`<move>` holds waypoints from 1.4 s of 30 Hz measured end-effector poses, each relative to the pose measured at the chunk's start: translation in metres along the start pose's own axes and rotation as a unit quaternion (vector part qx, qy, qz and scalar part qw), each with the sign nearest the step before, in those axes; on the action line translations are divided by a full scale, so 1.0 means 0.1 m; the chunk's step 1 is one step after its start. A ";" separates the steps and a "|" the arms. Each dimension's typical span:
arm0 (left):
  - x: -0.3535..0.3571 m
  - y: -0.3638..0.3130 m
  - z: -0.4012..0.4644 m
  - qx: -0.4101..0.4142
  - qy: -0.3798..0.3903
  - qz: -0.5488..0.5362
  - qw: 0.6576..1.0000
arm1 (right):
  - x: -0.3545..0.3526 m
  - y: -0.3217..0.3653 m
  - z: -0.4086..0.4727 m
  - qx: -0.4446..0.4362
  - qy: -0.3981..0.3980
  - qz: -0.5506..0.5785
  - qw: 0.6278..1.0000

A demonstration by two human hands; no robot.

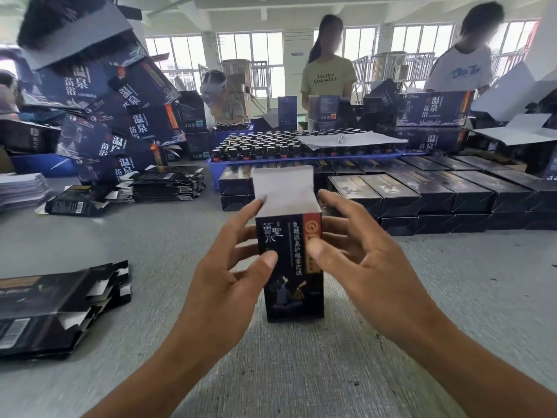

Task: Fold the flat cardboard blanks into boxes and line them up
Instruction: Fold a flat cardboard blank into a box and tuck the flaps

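The box point(294, 267) stood upright on the grey table point(452, 297) right in front of you, already squared into a tube, its dark printed front facing you and its pale top flap point(283, 191) standing open above it. You had your left hand point(229, 273) on its left side, thumb pressed on the front panel and fingers point(256, 206) reaching up to the flap's edge; your right hand point(358, 260) mirrored that, thumb on the front near the red seal and fingers point(331, 200) spread and curled round the right edge. Both hands held the box, loosely rather than tight. By my reading you were at the closing step: the body was formed and the top was not yet shut. Whether the side tabs were already tucked I could not tell. The next move likely called for pushing the flap forward and down, slipping its tongue inside the front wall while your thumbs kept the box from skewing. After that it belonged with the finished boxes point(422, 200) lined up in rows just beyond, to your right. More flat blanks point(54, 306) lay stacked at your left, near at hand
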State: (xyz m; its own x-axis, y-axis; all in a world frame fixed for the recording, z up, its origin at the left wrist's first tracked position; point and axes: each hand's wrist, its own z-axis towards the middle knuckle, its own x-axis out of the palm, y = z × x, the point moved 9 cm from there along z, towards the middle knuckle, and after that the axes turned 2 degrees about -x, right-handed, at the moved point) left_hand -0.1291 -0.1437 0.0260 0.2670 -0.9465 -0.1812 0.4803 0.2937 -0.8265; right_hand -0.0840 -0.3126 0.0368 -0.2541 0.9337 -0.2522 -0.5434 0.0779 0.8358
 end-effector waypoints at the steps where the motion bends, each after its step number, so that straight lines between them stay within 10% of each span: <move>1: 0.04 -0.02 -0.01 0.007 0.015 0.010 1.000 | -0.02 0.04 0.00 -0.015 -0.007 0.012 1.000; 42: 0.06 -0.24 -0.04 0.059 0.007 0.006 0.998 | -0.15 0.33 -0.04 -0.075 -0.074 0.094 0.990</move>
State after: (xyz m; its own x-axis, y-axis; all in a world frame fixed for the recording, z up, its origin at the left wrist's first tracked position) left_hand -0.1424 -0.1575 0.0425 0.2623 -0.9445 -0.1977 0.5730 0.3173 -0.7556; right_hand -0.1013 -0.3258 0.0665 -0.2489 0.9684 -0.0156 -0.6130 -0.1451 0.7767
